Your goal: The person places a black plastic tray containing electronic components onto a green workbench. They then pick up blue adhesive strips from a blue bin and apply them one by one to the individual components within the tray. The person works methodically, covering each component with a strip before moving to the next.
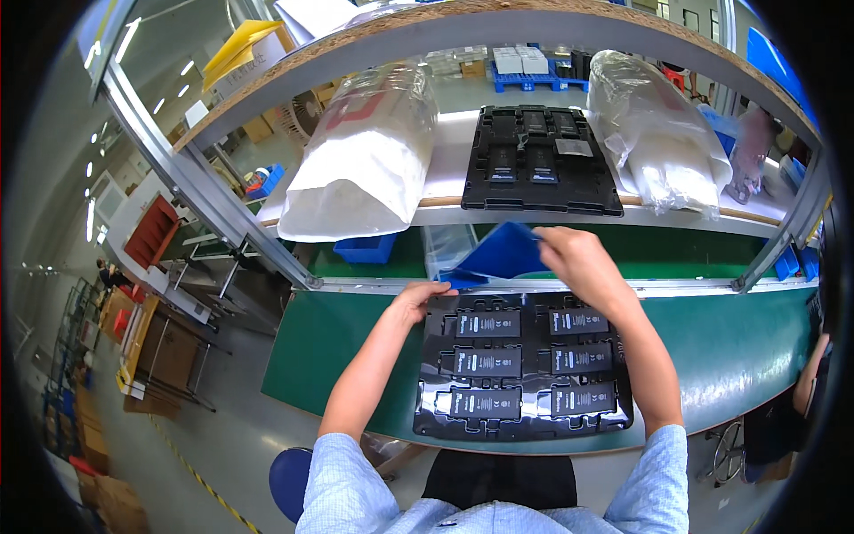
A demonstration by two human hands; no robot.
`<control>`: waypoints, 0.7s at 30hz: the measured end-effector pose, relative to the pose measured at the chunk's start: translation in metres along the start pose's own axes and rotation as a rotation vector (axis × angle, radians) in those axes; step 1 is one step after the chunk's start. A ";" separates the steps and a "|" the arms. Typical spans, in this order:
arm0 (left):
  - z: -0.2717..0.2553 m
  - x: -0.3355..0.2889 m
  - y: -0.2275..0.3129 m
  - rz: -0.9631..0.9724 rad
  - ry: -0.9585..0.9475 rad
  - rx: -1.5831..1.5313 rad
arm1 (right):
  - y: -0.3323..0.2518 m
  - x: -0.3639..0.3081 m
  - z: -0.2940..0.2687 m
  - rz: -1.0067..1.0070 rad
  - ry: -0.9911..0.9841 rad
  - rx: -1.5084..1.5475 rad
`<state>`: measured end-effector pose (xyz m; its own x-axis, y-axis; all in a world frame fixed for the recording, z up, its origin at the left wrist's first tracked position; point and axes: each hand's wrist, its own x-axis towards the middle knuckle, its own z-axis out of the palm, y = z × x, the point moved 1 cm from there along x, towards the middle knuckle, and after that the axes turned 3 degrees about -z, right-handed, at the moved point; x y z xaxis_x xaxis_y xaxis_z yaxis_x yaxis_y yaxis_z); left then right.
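Observation:
Both my hands are at a blue plastic piece (503, 253) with flat, angled faces, raised over the far edge of the black tray (534, 425). Whether it is a bin or a stiff sheet I cannot tell. My right hand (578, 267) is closed on its upper right corner. At its lower left end, my left hand (416, 300) pinches the edge between thumb and fingers. Beneath my hands the tray lies on the green table, with flat black phone batteries (487, 362) in two columns of moulded pockets. Clear plastic (447, 245) shows just behind the blue piece.
On the shelf (445, 191) beyond stand a second black tray (543, 198) with several batteries, a white plastic bag (360, 151) and a clear bag (658, 133). A blue bin (365, 248) sits below. An upper shelf board (498, 16) crosses above. Another person's arm (811, 374) shows at right.

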<state>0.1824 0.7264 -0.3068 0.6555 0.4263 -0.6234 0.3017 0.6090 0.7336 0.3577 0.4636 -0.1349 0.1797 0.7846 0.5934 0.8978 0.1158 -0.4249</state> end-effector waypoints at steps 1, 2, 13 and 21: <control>-0.006 0.005 -0.003 0.029 0.005 -0.037 | 0.001 -0.003 -0.004 0.112 0.029 0.034; -0.014 0.013 -0.006 0.058 0.011 -0.074 | 0.001 -0.006 -0.009 0.204 0.039 0.090; -0.011 0.001 -0.015 0.295 0.033 0.109 | 0.072 -0.066 -0.031 0.767 0.168 0.645; 0.009 -0.008 -0.011 0.843 0.701 0.716 | 0.091 -0.073 -0.023 0.948 0.278 1.059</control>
<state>0.1796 0.7103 -0.3078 0.3900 0.8871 0.2470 0.4194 -0.4099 0.8100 0.4354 0.4027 -0.2008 0.7075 0.6939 -0.1342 -0.2920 0.1141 -0.9496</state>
